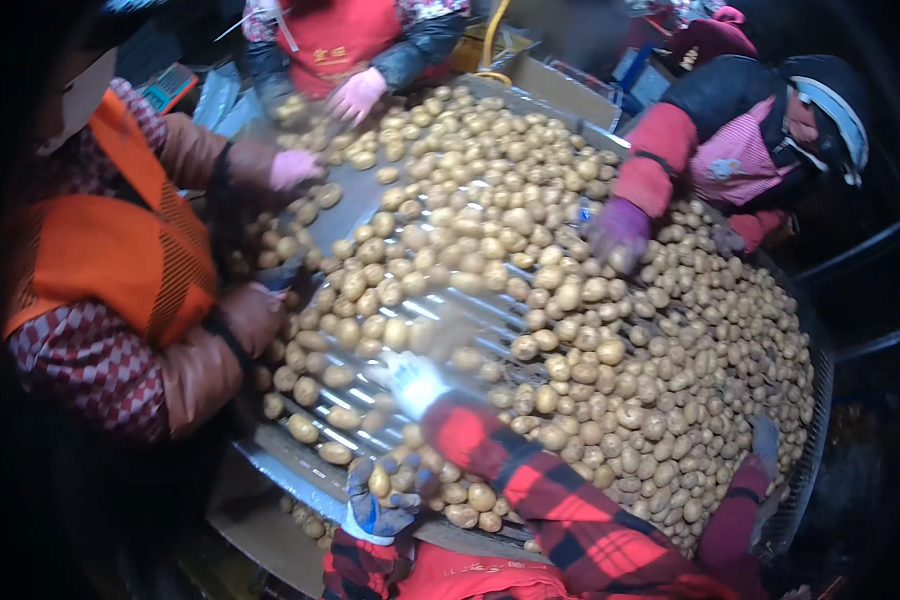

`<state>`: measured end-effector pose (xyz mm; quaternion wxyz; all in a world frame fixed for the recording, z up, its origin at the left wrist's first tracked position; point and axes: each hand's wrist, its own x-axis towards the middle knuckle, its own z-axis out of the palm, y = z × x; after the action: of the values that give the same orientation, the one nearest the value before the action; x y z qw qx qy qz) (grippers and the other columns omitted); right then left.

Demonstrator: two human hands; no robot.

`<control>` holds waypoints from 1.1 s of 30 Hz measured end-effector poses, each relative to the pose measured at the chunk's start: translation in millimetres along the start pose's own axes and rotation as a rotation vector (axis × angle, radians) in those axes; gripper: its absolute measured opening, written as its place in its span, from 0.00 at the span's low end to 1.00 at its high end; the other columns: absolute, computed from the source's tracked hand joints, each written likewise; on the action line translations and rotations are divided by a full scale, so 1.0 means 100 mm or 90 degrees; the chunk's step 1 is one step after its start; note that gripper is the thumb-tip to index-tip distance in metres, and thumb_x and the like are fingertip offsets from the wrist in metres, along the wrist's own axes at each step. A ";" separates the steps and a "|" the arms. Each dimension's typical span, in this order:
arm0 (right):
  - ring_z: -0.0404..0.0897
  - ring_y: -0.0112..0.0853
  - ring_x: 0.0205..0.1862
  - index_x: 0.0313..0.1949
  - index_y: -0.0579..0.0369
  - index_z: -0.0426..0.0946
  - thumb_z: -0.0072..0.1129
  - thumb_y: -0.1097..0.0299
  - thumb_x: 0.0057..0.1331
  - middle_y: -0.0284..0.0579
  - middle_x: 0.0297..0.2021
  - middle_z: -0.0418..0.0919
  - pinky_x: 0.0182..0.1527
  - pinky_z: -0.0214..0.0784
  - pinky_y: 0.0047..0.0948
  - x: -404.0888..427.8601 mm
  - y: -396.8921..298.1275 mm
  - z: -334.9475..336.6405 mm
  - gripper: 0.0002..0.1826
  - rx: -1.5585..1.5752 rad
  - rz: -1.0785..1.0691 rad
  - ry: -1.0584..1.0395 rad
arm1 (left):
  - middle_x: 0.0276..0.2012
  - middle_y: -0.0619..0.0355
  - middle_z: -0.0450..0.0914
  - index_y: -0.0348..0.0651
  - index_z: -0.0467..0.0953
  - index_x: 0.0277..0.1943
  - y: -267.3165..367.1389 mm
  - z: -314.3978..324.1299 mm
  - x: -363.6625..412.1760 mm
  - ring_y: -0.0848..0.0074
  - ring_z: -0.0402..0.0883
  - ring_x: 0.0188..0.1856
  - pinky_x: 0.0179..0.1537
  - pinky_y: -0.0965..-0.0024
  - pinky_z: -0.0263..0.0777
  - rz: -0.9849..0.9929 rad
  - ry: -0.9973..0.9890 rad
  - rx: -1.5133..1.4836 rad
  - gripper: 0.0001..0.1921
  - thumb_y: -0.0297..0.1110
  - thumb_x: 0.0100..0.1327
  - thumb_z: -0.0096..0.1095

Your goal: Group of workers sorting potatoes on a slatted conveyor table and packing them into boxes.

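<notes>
My left hand (384, 496), in a blue and grey glove with a white cuff, is at the near edge of a slatted metal sorting table (322, 411). Its fingers curl up around a few potatoes (379, 481). Farther in and a little to the right, my right hand (412, 381), in a pale glove, reaches over the metal slats. Motion blurs its fingers, and whether they hold anything cannot be told. Both my sleeves are red and black plaid. Many loose potatoes (652, 420) cover the table, heaped thickest on the right.
A person in an orange vest (112, 262) works at the left, another in a red apron (337, 45) at the far side. At the right, a person's purple-gloved hand (619, 229) touches potatoes; another person's sleeve (735, 510) reaches in lower right. A cardboard box (562, 90) stands behind the table.
</notes>
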<state>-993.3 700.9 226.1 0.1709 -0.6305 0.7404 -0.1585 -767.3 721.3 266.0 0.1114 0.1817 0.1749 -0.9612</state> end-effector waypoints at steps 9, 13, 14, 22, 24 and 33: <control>0.73 0.33 0.70 0.71 0.46 0.72 0.54 0.70 0.67 0.40 0.66 0.77 0.72 0.63 0.38 -0.47 0.87 -0.81 0.31 -0.129 0.091 0.111 | 0.65 0.47 0.80 0.42 0.80 0.53 0.13 -0.22 -0.13 0.51 0.78 0.66 0.43 0.70 0.79 0.029 0.058 -0.015 0.20 0.51 0.75 0.60; 0.84 0.47 0.51 0.55 0.48 0.82 0.60 0.67 0.68 0.48 0.49 0.84 0.54 0.78 0.43 -0.31 1.85 -1.43 0.17 -0.243 0.267 0.217 | 0.66 0.46 0.80 0.42 0.81 0.54 0.11 -0.22 0.01 0.49 0.78 0.67 0.44 0.68 0.79 0.006 0.023 -0.044 0.21 0.51 0.74 0.60; 0.85 0.47 0.50 0.55 0.47 0.82 0.58 0.67 0.70 0.49 0.47 0.86 0.51 0.79 0.45 -0.15 1.87 -1.55 0.15 -0.259 0.282 0.165 | 0.65 0.46 0.80 0.42 0.80 0.55 0.10 -0.22 0.03 0.50 0.77 0.67 0.44 0.68 0.79 0.008 0.040 -0.031 0.21 0.52 0.74 0.60; 0.88 0.40 0.44 0.55 0.50 0.83 0.52 0.68 0.71 0.45 0.41 0.88 0.46 0.82 0.43 -0.09 1.66 -1.19 0.16 -0.330 0.328 -0.012 | 0.67 0.48 0.74 0.43 0.76 0.56 -0.02 -0.17 0.15 0.52 0.75 0.68 0.49 0.65 0.76 -0.059 0.006 0.098 0.20 0.51 0.77 0.55; 0.86 0.39 0.52 0.60 0.51 0.80 0.52 0.68 0.72 0.46 0.52 0.84 0.53 0.80 0.41 -0.50 1.44 -0.99 0.19 -0.277 0.261 0.033 | 0.66 0.48 0.74 0.43 0.76 0.56 -0.02 -0.16 0.09 0.52 0.75 0.68 0.50 0.65 0.76 -0.038 0.051 0.079 0.20 0.51 0.77 0.55; 0.89 0.43 0.48 0.57 0.44 0.82 0.51 0.69 0.74 0.48 0.54 0.87 0.48 0.82 0.46 -0.09 2.24 -1.61 0.16 -0.332 0.362 -0.051 | 0.64 0.49 0.74 0.44 0.76 0.57 -0.03 -0.05 0.10 0.52 0.74 0.67 0.51 0.64 0.76 -0.020 0.069 0.057 0.19 0.50 0.77 0.56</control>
<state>-1262.2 747.3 268.8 0.0708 -0.4278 0.8939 0.1135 -775.6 724.8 258.5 0.0786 0.2358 0.1406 -0.9584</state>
